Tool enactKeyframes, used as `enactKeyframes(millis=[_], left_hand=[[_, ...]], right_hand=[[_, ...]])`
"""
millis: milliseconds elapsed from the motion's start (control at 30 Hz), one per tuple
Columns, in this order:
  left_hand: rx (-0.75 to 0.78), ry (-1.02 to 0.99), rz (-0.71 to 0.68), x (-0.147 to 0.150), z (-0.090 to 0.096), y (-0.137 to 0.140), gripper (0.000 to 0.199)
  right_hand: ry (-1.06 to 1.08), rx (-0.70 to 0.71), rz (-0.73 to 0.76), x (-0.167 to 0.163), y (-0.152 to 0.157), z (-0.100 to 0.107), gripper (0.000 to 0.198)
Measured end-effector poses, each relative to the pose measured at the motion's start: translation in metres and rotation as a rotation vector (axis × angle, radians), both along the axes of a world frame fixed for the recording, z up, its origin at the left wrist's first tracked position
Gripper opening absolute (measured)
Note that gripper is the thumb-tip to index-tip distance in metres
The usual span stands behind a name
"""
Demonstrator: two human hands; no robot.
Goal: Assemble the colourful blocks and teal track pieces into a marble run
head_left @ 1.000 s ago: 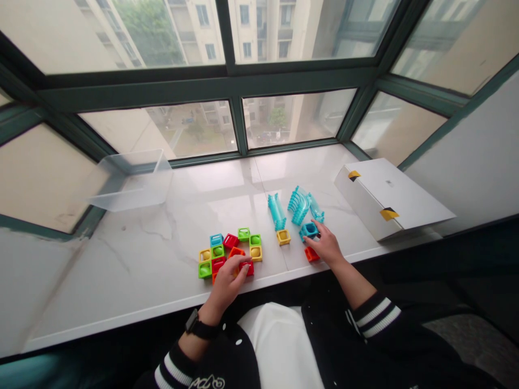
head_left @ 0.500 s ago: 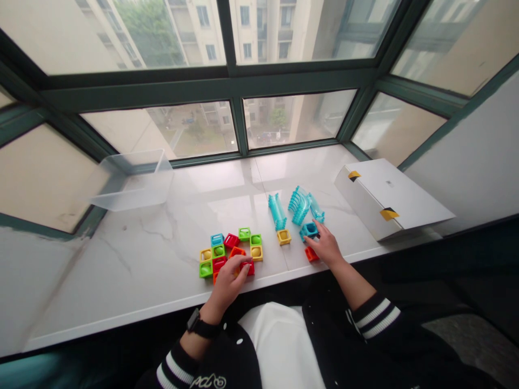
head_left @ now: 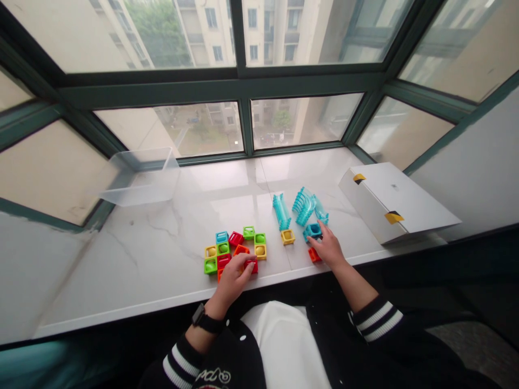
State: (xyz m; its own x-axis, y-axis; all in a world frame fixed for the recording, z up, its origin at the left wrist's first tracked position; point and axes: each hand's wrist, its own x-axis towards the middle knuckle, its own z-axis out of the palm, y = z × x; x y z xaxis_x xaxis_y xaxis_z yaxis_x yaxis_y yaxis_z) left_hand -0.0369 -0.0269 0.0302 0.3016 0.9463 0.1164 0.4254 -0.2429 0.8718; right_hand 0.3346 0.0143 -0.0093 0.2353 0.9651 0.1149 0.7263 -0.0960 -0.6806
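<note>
My right hand (head_left: 329, 249) has its thumb and fingers closed around a blue hollow block (head_left: 312, 232). Just below that hand is a red-orange block (head_left: 314, 255) on the sill. My left hand (head_left: 234, 276) rests over the near side of a group of coloured blocks, thumb and forefinger pinched at a red block (head_left: 253, 266). It partly covers the blocks under it. Around it are a green block (head_left: 210, 266), a yellow block (head_left: 260, 251) and several others. A separate yellow block (head_left: 287, 236) stands between the hands.
Behind the yellow block lies a clear teal track piece (head_left: 281, 212). A curved teal piece (head_left: 304, 206) and another teal piece (head_left: 321, 209) are right of it. A transparent bin (head_left: 141, 197) stands at the far left, a white box (head_left: 399, 200) at the right. Windows border the white sill (head_left: 162, 275).
The whole view has shifted slightly, so everything appears a little further right. Both hands stay at the same blocks, with no clear movement of the pieces.
</note>
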Motion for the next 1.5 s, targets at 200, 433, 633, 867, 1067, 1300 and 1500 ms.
enactKeyframes(millis=[200, 433, 633, 867, 1067, 1300, 1500], left_hand=[[0.017, -0.031, 0.04, -0.003, 0.004, 0.0, 0.026], [0.08, 0.0, 0.165, -0.024, 0.0, 0.002, 0.025], [0.264, 0.179, 0.217, -0.034, -0.008, 0.006, 0.031], [0.383, 0.362, 0.041, -0.015, -0.016, 0.017, 0.038], [0.363, 0.418, -0.139, -0.004, -0.018, 0.023, 0.047], [0.317, 0.439, -0.135, 0.0, -0.011, 0.022, 0.035], [0.331, 0.419, -0.132, 0.002, -0.01, 0.025, 0.036]], right_hand=[[0.081, 0.002, -0.024, -0.003, 0.0, -0.002, 0.094], [0.123, 0.323, -0.051, -0.01, -0.019, 0.04, 0.065], [0.149, 0.418, 0.172, -0.043, -0.037, 0.081, 0.022], [0.149, -0.021, 0.793, -0.116, -0.035, 0.063, 0.03], [-0.001, -0.183, 0.925, -0.153, -0.038, 0.038, 0.044], [0.039, -0.185, 0.955, -0.157, -0.037, 0.032, 0.044], [0.035, -0.24, 0.9, -0.159, -0.038, 0.038, 0.033]])
